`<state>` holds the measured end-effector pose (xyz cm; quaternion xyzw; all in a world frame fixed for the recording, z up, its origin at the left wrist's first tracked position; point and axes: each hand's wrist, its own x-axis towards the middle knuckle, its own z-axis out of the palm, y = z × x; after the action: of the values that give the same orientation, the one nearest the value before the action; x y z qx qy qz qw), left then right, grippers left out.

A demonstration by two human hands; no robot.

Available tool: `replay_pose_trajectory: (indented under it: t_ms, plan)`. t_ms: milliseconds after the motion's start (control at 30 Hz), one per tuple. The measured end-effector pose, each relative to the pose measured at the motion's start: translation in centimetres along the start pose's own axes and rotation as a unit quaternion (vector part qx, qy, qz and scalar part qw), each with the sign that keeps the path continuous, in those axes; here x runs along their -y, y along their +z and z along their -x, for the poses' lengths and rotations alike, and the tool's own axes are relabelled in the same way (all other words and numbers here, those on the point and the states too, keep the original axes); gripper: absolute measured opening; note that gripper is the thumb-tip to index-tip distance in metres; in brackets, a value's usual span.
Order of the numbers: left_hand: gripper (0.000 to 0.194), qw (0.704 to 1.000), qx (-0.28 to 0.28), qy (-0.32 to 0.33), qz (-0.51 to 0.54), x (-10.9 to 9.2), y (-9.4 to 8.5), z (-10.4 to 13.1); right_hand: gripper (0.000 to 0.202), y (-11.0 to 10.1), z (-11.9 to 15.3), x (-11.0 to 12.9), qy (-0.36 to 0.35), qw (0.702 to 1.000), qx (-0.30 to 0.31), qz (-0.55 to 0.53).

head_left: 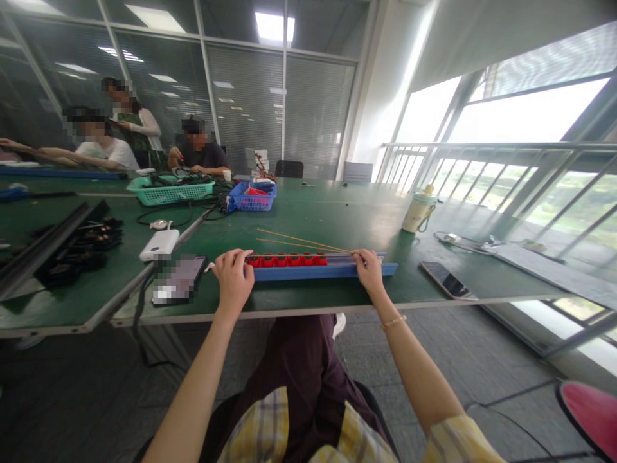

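A long blue rail lies across the green table near its front edge. Along the rail's left and middle part sits a row of several red pieces. My left hand is closed around the left end of the rail, with its fingertips beside the first red piece. Two thin tan sticks stretch leftward above the rail from my right hand, which pinches their right ends. That hand also rests over the rail near its right end.
A phone and a white power bank lie left; another phone and a bottle are right. Green and blue baskets stand farther back. Several people sit or stand at the back left.
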<state>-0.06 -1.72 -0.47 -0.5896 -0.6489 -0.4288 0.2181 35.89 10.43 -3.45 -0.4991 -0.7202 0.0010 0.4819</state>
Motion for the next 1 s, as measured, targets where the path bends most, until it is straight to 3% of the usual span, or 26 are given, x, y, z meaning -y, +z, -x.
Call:
replay_pose_trajectory:
  t_ms: [400, 567, 1000]
  plan:
    - [0.034, 1.000, -0.003, 0.006, 0.005, -0.03, 0.19, -0.02, 0.030, -0.20, -0.01, 0.27, -0.001, 1.000, 0.003, 0.000]
    - [0.038, 0.999, 0.013, 0.037, 0.009, -0.09, 0.09, 0.05, 0.029, -0.15, -0.03, 0.08, -0.005, 1.000, 0.002, -0.009]
    - [0.037, 0.999, 0.025, 0.047, 0.002, -0.16, 0.36, 0.10, 0.023, -0.08, -0.28, -0.55, -0.035, 0.994, -0.063, -0.085]
